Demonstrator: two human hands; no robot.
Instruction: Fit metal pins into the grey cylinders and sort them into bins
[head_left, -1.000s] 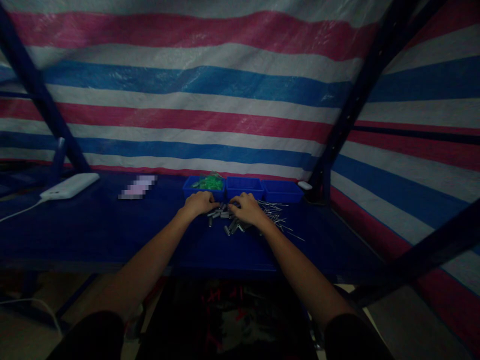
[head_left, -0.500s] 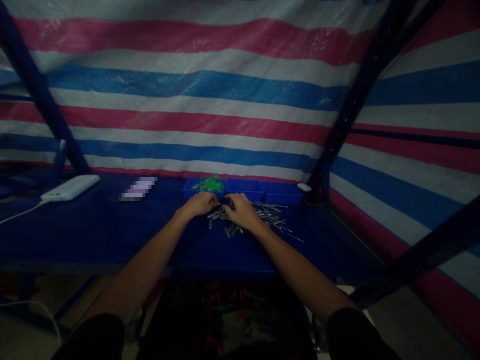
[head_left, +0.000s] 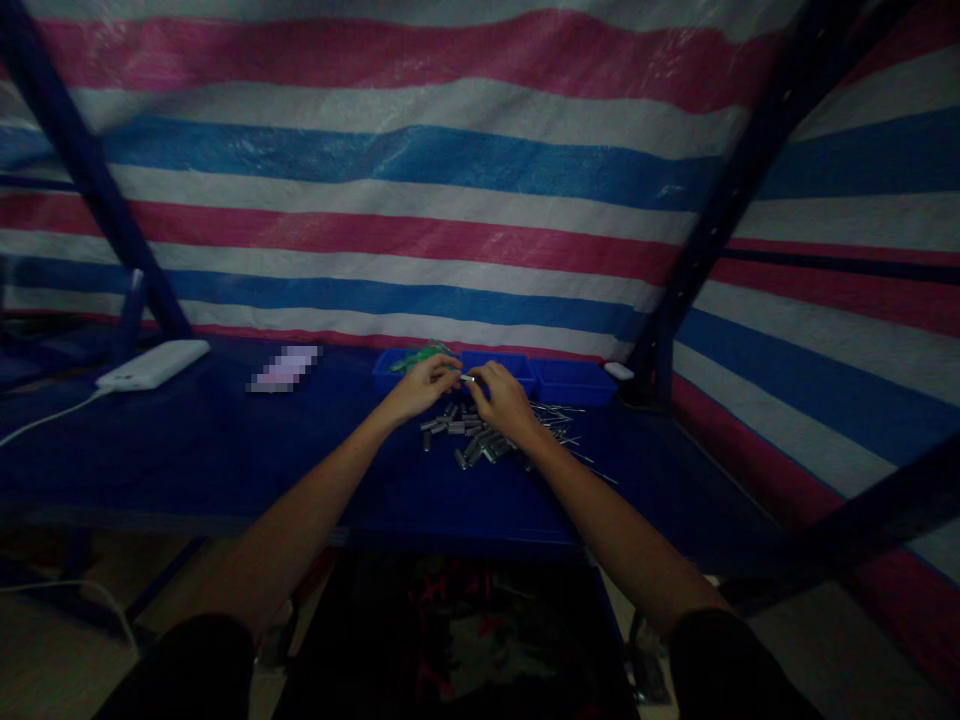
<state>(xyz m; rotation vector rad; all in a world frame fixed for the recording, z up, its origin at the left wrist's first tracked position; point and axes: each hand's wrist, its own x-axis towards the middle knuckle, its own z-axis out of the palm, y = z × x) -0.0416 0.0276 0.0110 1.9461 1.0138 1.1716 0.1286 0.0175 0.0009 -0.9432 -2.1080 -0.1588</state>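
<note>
A small shiny metal tube (head_left: 467,378) spans the gap between my hands, just above the table. My left hand (head_left: 422,388) pinches its left end with thumb and fingers. At the other end the fingertips of my right hand (head_left: 504,396) close on it. Beneath and in front of the hands lies a loose heap of short grey metal cylinders (head_left: 456,427). Thin metal rods (head_left: 574,440) are scattered to the right, partly covered by my right hand and wrist.
Three blue bins stand in a row behind the hands: a left bin (head_left: 384,372) with green pieces (head_left: 426,355), a middle bin (head_left: 517,368) and a right bin (head_left: 574,380). A white power bank (head_left: 155,365) with a cable, a blurred-out phone-like object (head_left: 285,369) and a small white object (head_left: 619,370) lie on the blue table (head_left: 225,460).
Both hands have lifted away from the heap and come together around the metal tube, which now shows between their fingertips. More of the cylinders are uncovered. The view has shifted slightly.
</note>
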